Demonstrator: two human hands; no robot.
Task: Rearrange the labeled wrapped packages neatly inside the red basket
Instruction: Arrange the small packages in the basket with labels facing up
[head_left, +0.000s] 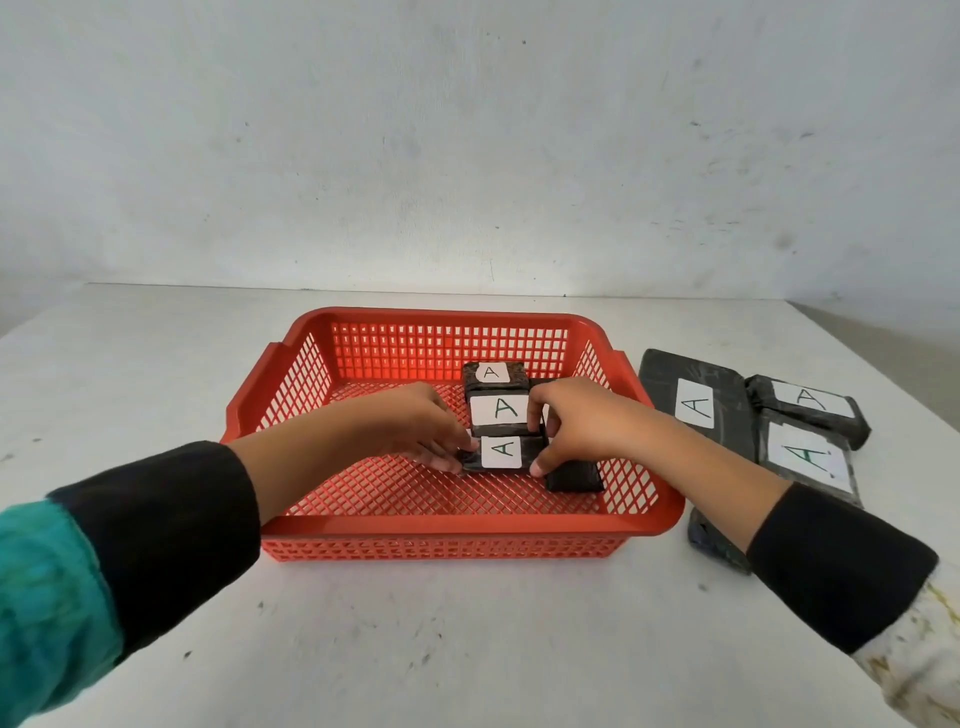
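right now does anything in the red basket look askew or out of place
Yes. One dark wrapped package lies beside the right hand, with no label showing, off the labelled row. Several labelled packages lie outside the red basket on the table.

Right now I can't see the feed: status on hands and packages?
Both hands in red basket: left hand and right hand gripping front package. Two more lined up behind. Others wait on table, right. Nothing blocking.

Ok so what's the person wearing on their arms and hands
Both hands, left and right, are bare: no gloves or rings visible. Each forearm has a snug black sleeve. Over it, the left arm shows a teal outer sleeve, the right a cream patterned one.
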